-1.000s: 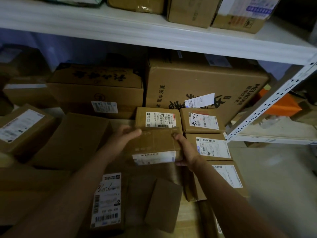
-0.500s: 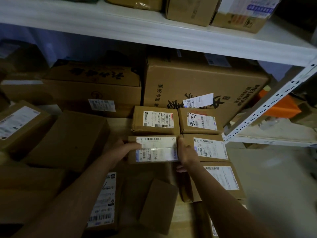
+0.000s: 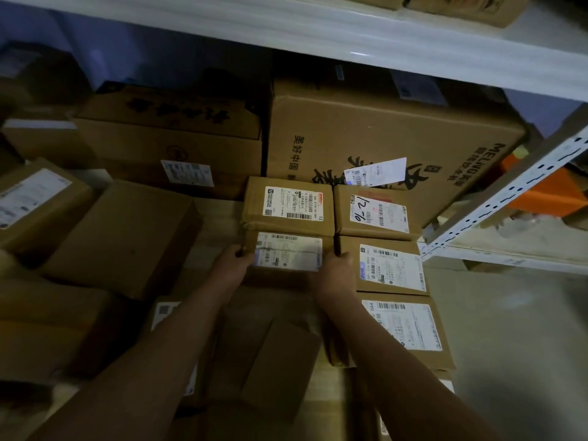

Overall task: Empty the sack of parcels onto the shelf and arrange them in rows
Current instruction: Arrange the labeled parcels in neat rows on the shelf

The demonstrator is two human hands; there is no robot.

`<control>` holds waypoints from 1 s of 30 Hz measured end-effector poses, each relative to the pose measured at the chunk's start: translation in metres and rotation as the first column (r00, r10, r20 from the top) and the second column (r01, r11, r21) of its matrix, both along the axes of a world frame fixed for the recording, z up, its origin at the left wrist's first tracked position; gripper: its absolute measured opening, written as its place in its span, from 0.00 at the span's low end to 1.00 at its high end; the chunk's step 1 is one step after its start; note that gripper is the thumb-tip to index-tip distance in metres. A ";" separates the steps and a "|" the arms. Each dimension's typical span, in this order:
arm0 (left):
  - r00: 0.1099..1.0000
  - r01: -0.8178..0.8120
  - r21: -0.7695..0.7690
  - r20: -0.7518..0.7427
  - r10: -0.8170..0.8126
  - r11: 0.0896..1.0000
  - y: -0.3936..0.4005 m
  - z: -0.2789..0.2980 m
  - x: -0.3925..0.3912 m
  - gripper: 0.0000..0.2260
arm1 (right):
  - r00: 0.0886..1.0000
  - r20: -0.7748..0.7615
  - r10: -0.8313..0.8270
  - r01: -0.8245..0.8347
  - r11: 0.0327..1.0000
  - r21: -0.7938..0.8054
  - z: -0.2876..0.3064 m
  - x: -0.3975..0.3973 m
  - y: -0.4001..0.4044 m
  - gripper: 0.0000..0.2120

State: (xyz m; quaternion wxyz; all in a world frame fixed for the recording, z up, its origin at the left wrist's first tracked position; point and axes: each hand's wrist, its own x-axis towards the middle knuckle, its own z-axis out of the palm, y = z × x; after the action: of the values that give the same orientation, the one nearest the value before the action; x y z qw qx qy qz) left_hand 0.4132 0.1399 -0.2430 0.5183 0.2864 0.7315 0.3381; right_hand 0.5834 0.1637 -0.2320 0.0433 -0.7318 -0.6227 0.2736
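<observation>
A small brown parcel (image 3: 288, 254) with a white label lies flat on the shelf, label up. My left hand (image 3: 234, 264) grips its left end and my right hand (image 3: 334, 272) grips its right end. It sits directly in front of another labelled parcel (image 3: 288, 203) and left of a labelled parcel (image 3: 386, 265). To the right runs a row of parcels: one marked "12-6" (image 3: 375, 213) at the back and a larger one (image 3: 404, 329) at the front. No sack is in view.
Two big cartons (image 3: 381, 132) (image 3: 171, 144) stand at the back of the shelf. Loose brown boxes (image 3: 124, 237) (image 3: 35, 202) lie to the left, and smaller ones (image 3: 280, 361) lie near me. A white shelf board (image 3: 286, 30) runs overhead; a white upright (image 3: 509, 189) bounds the right.
The parcel in both hands went from tilted with its label toward me to flat, label up, and moved back against the parcel behind it. The view moved closer.
</observation>
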 end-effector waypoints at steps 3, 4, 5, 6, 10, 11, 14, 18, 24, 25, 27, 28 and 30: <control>0.999 0.002 0.027 -0.037 -0.001 1.000 -0.005 0.004 -0.001 0.15 | 0.999 -0.015 0.051 -0.050 0.996 0.071 0.004 -0.001 -0.007 0.19; 0.998 -0.005 0.032 -0.061 0.007 0.999 -0.008 0.006 -0.003 0.16 | 0.996 -0.023 0.085 -0.082 0.989 0.120 0.005 -0.001 -0.010 0.19; 0.995 -0.014 0.033 -0.096 0.017 0.999 -0.012 0.009 -0.006 0.18 | 0.989 -0.030 0.142 -0.135 0.978 0.159 0.007 -0.002 -0.014 0.18; 0.989 -0.019 0.026 -0.148 0.022 0.999 -0.016 0.011 -0.011 0.19 | 0.974 -0.043 0.224 -0.215 0.963 0.161 0.007 -0.005 -0.017 0.16; 0.931 0.017 0.015 -0.365 -0.011 1.000 -0.045 0.025 -0.031 0.20 | 0.866 -0.166 0.472 -0.489 0.869 -0.075 -0.005 -0.024 -0.034 0.10; 0.914 0.031 0.010 -0.404 -0.024 0.999 -0.054 0.027 -0.036 0.18 | 0.858 -0.179 0.481 -0.505 0.854 -0.125 -0.009 -0.028 -0.039 0.09; 0.800 0.096 -0.105 -0.584 -0.139 0.990 -0.082 0.030 -0.045 0.14 | 0.853 -0.124 0.507 -0.522 0.827 -0.210 -0.018 -0.030 -0.053 0.11; 0.643 0.084 -0.420 -0.670 -0.371 0.904 -0.108 0.026 -0.037 0.38 | 0.852 -0.036 0.521 -0.516 0.829 -0.216 -0.019 -0.027 -0.070 0.14; 0.620 0.069 -0.437 -0.685 -0.382 0.897 -0.128 -0.001 -0.033 0.60 | 0.881 -0.062 0.469 -0.468 0.847 -0.253 -0.015 -0.022 -0.093 0.15; 0.631 0.077 -0.428 -0.678 -0.377 0.900 -0.129 -0.002 -0.034 0.61 | 0.885 -0.061 0.462 -0.462 0.850 -0.252 -0.015 -0.021 -0.097 0.15; 0.647 0.114 -0.387 -0.670 -0.364 0.915 -0.131 -0.002 -0.036 0.62 | 0.887 -0.047 0.459 -0.456 0.855 -0.248 -0.014 -0.020 -0.102 0.15; 0.645 0.141 -0.361 -0.673 -0.362 0.922 -0.131 -0.001 -0.036 0.61 | 0.890 -0.046 0.453 -0.450 0.860 -0.239 -0.012 -0.020 -0.103 0.15; 0.618 0.217 -0.305 -0.692 -0.372 0.927 -0.132 0.002 -0.037 0.59 | 0.914 -0.102 0.393 -0.406 0.892 -0.199 -0.009 -0.022 -0.104 0.16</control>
State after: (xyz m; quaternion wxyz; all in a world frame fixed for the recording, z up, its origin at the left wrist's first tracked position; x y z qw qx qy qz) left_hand 0.3764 0.0079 -0.2411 0.2507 0.4637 0.8493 0.0308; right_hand 0.5618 0.0593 -0.2413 -0.0751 -0.5800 -0.7249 0.3639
